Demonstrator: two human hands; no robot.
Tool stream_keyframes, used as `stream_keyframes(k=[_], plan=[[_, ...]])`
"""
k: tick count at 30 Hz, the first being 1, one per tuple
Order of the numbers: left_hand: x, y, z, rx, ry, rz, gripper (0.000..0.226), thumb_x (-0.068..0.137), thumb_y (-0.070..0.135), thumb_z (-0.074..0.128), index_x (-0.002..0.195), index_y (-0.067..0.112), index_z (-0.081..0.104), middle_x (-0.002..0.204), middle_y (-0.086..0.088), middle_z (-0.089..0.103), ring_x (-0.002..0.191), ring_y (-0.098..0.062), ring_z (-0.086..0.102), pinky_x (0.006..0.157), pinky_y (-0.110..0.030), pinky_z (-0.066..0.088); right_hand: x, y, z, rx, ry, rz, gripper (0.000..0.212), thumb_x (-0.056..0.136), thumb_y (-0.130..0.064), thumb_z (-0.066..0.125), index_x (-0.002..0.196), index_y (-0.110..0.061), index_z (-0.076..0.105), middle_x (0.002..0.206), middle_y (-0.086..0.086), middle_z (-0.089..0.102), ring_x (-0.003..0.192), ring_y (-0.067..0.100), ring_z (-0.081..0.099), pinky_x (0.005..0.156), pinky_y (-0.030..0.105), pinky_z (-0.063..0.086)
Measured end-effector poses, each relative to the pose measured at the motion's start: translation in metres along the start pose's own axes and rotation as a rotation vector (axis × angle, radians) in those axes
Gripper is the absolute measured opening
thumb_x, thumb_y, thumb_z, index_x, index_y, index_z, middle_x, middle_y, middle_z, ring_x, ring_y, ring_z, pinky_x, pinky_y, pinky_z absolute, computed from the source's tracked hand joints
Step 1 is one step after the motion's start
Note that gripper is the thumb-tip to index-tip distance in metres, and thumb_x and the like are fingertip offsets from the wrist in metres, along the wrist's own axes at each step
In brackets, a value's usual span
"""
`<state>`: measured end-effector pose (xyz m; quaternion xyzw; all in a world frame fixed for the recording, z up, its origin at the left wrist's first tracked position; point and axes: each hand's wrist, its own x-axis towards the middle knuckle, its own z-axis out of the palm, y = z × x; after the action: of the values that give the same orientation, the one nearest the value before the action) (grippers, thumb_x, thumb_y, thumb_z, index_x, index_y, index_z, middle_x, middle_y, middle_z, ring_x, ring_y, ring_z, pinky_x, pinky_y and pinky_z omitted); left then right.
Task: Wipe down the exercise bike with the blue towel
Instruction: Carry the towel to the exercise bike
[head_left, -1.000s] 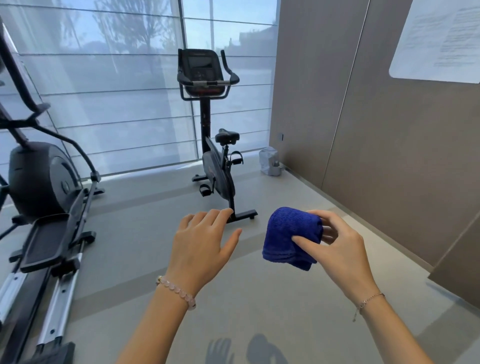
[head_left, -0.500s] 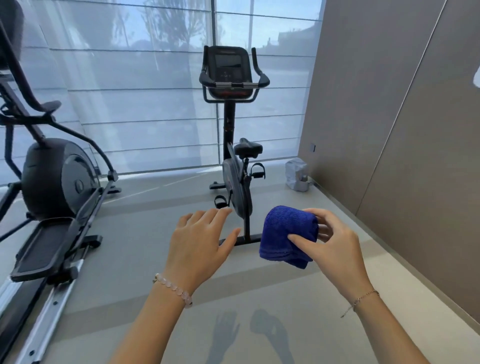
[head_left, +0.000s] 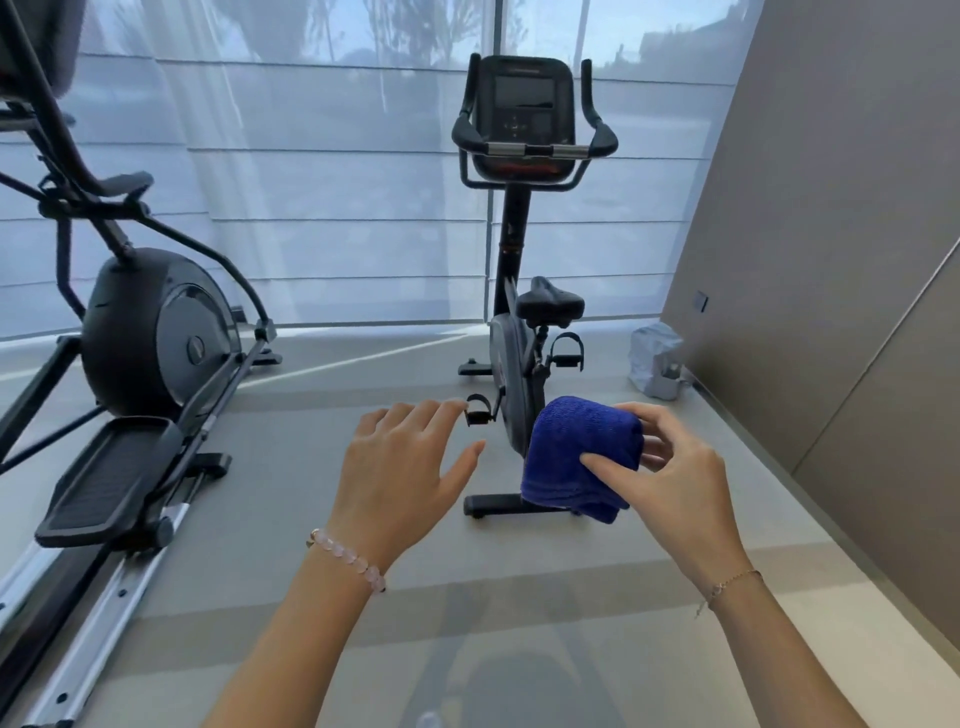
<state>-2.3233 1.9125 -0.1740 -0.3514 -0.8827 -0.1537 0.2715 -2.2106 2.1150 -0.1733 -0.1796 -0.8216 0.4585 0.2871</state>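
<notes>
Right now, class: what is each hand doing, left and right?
Left hand: open, fingers spread, holding nothing.
Right hand: closed on the folded dark-blue terry towel.

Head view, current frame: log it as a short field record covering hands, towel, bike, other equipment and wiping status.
right hand: right hand pinches the blue towel, bunched, held in the air
left hand: left hand open, fingers spread, empty
exercise bike: exercise bike upright on the floor ahead, facing the window, console dark
contact: towel overlaps the bike's lower frame in view but is not touching it
other equipment: elliptical trainer at left; small grey covered object by the wall at right
wiping status: not yet started
</notes>
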Motion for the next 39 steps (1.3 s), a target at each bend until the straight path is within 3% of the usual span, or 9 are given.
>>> stream_keyframes(k=[5,15,23,28,39], plan=[[0.065,-0.047,0.044,0.019,0.010,0.005,0.047,0.087,0.050,0.035,0.108,0.019,0.063,0.093,0.005,0.070,0.084,-0.021,0.067,0.080,-0.039,0.051,0.076,0.011,0.041,-0.006,-0.010,-0.022,0.047,0.067,-0.023,0.084,0.107,-0.031,0.061,0.096,-0.010,0.067,0.090,0.008,0.064,0.077,0.025,0.054],[0.210,-0.158,0.125,-0.007,0.024,0.037,0.047,0.086,0.049,0.035,0.107,0.017,0.064,0.093,0.003,0.070,0.084,-0.021,0.067,0.079,-0.039,0.051,0.247,0.005,0.141,0.000,0.026,-0.072,0.047,0.066,-0.021,0.085,0.100,-0.039,0.058,0.094,-0.015,0.066,0.089,0.009,0.065,0.077,0.023,0.054],[0.282,-0.229,0.171,-0.021,0.037,0.003,0.046,0.086,0.048,0.037,0.107,0.017,0.063,0.091,0.004,0.070,0.083,-0.020,0.067,0.079,-0.038,0.051,0.358,0.008,0.209,-0.003,-0.021,-0.082,0.049,0.067,-0.021,0.084,0.109,-0.029,0.061,0.096,-0.011,0.067,0.087,0.004,0.064,0.070,0.016,0.053],[0.325,-0.275,0.206,0.015,0.039,-0.017,0.046,0.086,0.048,0.037,0.107,0.017,0.064,0.092,0.004,0.071,0.082,-0.019,0.067,0.078,-0.037,0.051,0.427,0.014,0.258,0.030,-0.049,-0.096,0.048,0.066,-0.021,0.084,0.099,-0.042,0.057,0.093,-0.015,0.067,0.084,0.002,0.065,0.067,0.014,0.053],[0.474,-0.374,0.294,0.058,0.042,-0.022,0.044,0.085,0.047,0.037,0.104,0.017,0.064,0.089,0.005,0.070,0.078,-0.019,0.067,0.074,-0.035,0.052,0.602,0.037,0.353,0.056,-0.053,-0.088,0.047,0.065,-0.020,0.085,0.104,-0.032,0.062,0.090,-0.014,0.069,0.084,0.002,0.065,0.069,0.014,0.051]])
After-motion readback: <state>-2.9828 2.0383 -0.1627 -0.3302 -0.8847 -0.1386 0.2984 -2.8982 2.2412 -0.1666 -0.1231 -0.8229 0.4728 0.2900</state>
